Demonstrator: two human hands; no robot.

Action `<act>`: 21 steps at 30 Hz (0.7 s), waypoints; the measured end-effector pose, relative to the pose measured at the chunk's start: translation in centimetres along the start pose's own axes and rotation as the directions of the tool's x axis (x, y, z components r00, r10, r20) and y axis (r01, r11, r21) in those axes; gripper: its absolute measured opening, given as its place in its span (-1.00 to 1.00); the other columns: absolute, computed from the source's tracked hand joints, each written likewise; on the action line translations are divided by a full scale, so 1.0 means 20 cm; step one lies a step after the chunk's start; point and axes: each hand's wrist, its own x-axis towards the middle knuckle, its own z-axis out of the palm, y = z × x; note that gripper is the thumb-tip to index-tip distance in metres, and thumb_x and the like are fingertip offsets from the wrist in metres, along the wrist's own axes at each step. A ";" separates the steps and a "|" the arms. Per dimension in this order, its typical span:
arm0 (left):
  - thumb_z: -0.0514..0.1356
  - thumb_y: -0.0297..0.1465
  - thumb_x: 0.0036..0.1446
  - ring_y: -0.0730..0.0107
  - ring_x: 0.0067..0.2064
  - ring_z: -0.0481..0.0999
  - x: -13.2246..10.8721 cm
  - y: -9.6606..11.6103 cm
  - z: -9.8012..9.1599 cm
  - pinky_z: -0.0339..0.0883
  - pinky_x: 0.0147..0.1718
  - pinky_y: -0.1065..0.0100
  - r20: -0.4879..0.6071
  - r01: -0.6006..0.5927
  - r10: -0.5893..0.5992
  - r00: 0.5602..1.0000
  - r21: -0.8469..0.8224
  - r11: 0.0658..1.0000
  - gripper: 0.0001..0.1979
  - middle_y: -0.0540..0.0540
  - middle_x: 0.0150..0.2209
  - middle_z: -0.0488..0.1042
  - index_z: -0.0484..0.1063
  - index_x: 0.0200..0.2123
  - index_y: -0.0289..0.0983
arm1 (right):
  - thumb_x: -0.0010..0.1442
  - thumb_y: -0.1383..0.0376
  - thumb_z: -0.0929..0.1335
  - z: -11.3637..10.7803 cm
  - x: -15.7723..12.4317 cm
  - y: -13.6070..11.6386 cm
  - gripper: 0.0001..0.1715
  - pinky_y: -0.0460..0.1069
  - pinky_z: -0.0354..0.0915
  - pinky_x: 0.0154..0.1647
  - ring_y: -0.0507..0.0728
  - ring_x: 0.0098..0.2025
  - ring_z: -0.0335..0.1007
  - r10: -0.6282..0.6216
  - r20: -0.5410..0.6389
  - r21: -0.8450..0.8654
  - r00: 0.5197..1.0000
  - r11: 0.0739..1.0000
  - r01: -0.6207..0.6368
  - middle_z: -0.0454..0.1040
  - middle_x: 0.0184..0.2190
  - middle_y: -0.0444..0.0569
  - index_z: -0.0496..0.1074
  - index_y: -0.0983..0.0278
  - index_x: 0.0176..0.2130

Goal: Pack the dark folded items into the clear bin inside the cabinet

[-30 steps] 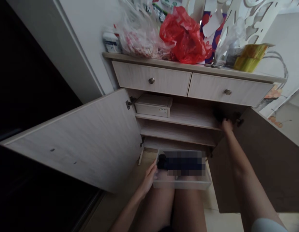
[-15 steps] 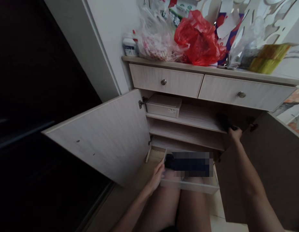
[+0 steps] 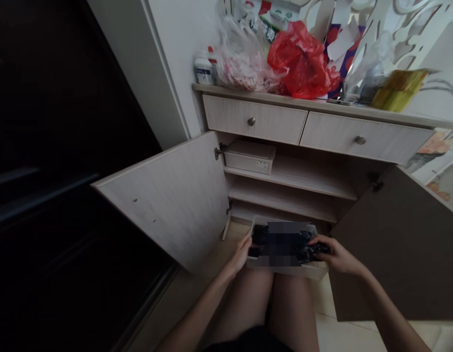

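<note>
On my lap, in front of the cabinet, rests a translucent plastic box (image 3: 311, 273) without a lid. My left hand (image 3: 242, 251) grips its left side, fingers wrapped over the wall. In the box lie dark items (image 3: 260, 235), partly covered by a pixelated patch, so their kind is hidden. My right hand (image 3: 336, 255) is closed on a dark, shiny, crinkled bundle (image 3: 314, 251) at the box's right end, over its rim. I cannot tell what the bundle is.
The cabinet's left door (image 3: 175, 195) and right door (image 3: 395, 254) stand ajar on both sides of my legs. A white lidded box (image 3: 248, 157) sits on the upper shelf (image 3: 307, 177). Above the drawers, a red plastic bag (image 3: 301, 61), a clear bag (image 3: 243, 68) and a white bottle (image 3: 203, 69) crowd the top.
My right hand has come down from the upper shelf's right end to the box on my lap, carrying the dark bundle. My left hand stays on the box.
</note>
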 end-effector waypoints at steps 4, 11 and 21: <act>0.14 0.04 0.13 0.00 0.42 0.08 0.02 -0.04 0.01 -0.16 0.41 0.03 -0.008 -0.023 0.024 1.000 0.039 0.999 -0.29 -0.17 0.32 0.29 0.42 0.22 -0.27 | 0.02 0.37 0.36 0.07 0.03 0.06 -0.68 0.07 0.37 0.00 0.19 -0.09 0.49 -0.042 0.005 -0.120 0.999 0.992 0.042 0.57 -0.19 0.00 0.52 0.24 -0.17; 0.12 0.06 0.13 0.02 0.42 0.09 0.05 -0.11 0.00 -0.13 0.41 0.06 -0.047 -0.064 0.066 0.997 0.040 0.997 -0.29 -0.18 0.33 0.27 0.43 0.21 -0.27 | -0.08 0.49 0.36 0.13 0.05 0.14 -0.56 0.11 0.35 0.02 0.26 -0.06 0.50 0.010 0.080 -0.509 0.997 0.860 0.032 0.60 -0.16 0.04 0.57 0.21 -0.17; 0.08 0.06 0.16 0.05 0.42 0.11 0.05 -0.07 0.00 -0.10 0.40 0.07 0.005 -0.029 0.028 1.000 0.110 0.994 -0.27 -0.17 0.34 0.26 0.37 0.26 -0.26 | 0.06 -0.20 0.40 0.07 0.02 0.29 -0.14 0.25 0.03 0.38 0.35 0.36 0.14 0.225 -0.298 0.013 0.928 0.973 -0.231 0.32 0.28 0.11 0.43 0.18 0.20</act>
